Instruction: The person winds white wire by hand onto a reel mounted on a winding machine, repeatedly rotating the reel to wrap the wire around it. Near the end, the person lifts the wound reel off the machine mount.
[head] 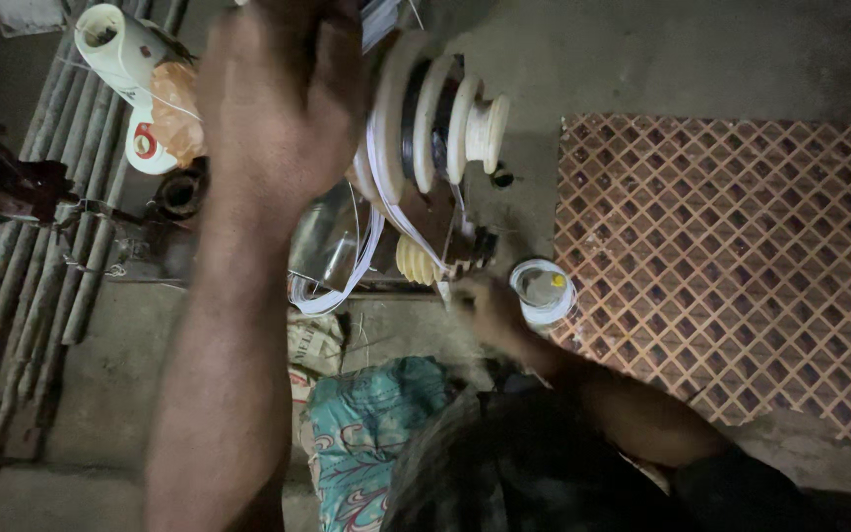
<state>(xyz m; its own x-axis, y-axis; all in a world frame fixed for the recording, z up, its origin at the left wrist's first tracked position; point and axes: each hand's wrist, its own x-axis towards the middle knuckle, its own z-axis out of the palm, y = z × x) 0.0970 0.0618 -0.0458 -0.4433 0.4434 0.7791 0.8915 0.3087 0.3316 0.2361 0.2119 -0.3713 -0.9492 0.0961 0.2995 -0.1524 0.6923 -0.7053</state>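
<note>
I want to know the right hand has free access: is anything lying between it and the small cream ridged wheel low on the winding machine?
Nothing visible does. The right hand is already right beside the cream ridged wheel, with only white tape running just above it. The roll with the yellow cap sits on the hand's other side.

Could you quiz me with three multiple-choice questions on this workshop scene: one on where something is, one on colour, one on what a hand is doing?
1. Where is the lattice mat?
A. right of the pulley wheel
B. on the bamboo poles
C. on the patterned cloth

2. What colour is the flat tape looping off the pulley wheel?
A. red
B. white
C. black

3. What is the right hand doing?
A. lying open on the floor
B. gripping a pole
C. working under the wheel

A: mat covers floor at right.
B: strands show white.
C: fingers by the machine's base.
</note>
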